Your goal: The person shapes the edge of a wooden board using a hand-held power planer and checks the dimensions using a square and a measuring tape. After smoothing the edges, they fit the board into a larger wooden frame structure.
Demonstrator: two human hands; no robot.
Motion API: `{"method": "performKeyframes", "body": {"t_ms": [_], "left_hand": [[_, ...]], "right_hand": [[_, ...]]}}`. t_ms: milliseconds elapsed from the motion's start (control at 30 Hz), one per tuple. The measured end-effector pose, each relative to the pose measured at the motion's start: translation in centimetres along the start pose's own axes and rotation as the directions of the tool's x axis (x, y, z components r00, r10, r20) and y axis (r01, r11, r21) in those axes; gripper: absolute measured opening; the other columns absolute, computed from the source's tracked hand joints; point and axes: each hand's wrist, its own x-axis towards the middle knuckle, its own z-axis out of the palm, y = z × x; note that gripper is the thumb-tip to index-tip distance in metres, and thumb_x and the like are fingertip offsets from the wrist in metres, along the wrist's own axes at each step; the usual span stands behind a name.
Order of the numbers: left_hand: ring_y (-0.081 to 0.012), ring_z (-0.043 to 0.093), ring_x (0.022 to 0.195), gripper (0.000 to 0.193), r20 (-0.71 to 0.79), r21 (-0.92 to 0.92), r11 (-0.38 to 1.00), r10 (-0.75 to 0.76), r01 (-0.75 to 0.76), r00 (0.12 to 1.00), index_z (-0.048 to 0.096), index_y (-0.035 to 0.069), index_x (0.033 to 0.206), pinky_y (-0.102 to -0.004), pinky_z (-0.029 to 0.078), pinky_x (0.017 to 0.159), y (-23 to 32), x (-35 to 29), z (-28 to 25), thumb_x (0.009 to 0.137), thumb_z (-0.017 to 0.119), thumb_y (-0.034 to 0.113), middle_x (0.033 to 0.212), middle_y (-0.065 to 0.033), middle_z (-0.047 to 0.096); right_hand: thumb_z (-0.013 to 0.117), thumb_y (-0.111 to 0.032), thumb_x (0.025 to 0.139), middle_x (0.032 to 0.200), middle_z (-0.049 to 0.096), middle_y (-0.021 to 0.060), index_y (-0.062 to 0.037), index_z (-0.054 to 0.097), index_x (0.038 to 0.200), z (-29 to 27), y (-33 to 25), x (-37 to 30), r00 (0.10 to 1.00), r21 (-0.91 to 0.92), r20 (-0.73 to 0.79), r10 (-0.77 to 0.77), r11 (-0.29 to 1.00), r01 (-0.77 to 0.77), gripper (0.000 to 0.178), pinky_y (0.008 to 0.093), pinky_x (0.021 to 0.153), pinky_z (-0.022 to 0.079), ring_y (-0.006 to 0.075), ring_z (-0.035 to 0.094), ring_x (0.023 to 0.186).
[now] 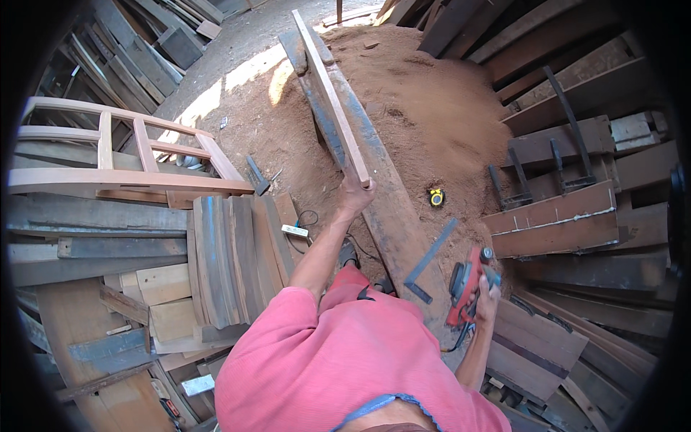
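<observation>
My left hand [354,196] is closed around the near end of a long, narrow wooden strip [330,93]. The strip stretches away from me above a worn bench plank [392,194], its far end at the top of the view. Low on the right, my right hand [487,301] grips a red electric hand planer [466,282] by its handle. The planer is tilted on its side, near the plank's near end. Between the planer and the strip, a dark metal try square [430,261] lies partly on the plank.
A yellow tape measure [436,197] sits on the sawdust [446,101] right of the plank. To the left are a ladder-like wooden frame [108,173], a white power strip [295,230] with a cord, and stacked boards [227,259]. More boards [561,223] crowd the right.
</observation>
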Motion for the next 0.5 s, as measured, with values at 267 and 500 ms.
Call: {"method": "performKeyframes", "body": {"t_ms": [267, 500], "left_hand": [[-0.0471, 0.068, 0.090, 0.092, 0.071, -0.004, 0.998, -0.062, 0.063, 0.996, 0.013, 0.005, 0.158, -0.0518, 0.056, 0.077, 1.7, 0.0, -0.7, 0.085, 0.067, 0.018, 0.101, -0.0282, 0.067], [-0.0424, 0.070, 0.089, 0.098, 0.081, -0.026, 1.000, -0.009, 0.011, 0.997, 0.009, 0.002, 0.157, -0.0484, 0.057, 0.077, 2.0, -0.3, -1.1, 0.083, 0.072, 0.018, 0.099, -0.0232, 0.068]], "right_hand": [[0.052, -0.042, 0.106, 0.076, 0.058, -0.0014, -0.0053, 0.061, 0.118, 14.3, -15.3, 7.6, 0.913, 0.082, 0.366, -0.180, 0.984, 0.161, 0.039, 0.0226, 0.049, 0.045, 0.0063, 0.054, 0.057], [0.056, -0.043, 0.105, 0.077, 0.061, 0.0003, -0.0042, 0.060, 0.110, 22.1, -21.7, 4.9, 0.774, 0.127, 0.596, -0.215, 0.977, 0.174, 0.040, 0.0225, 0.052, 0.046, 0.0071, 0.057, 0.060]]}}
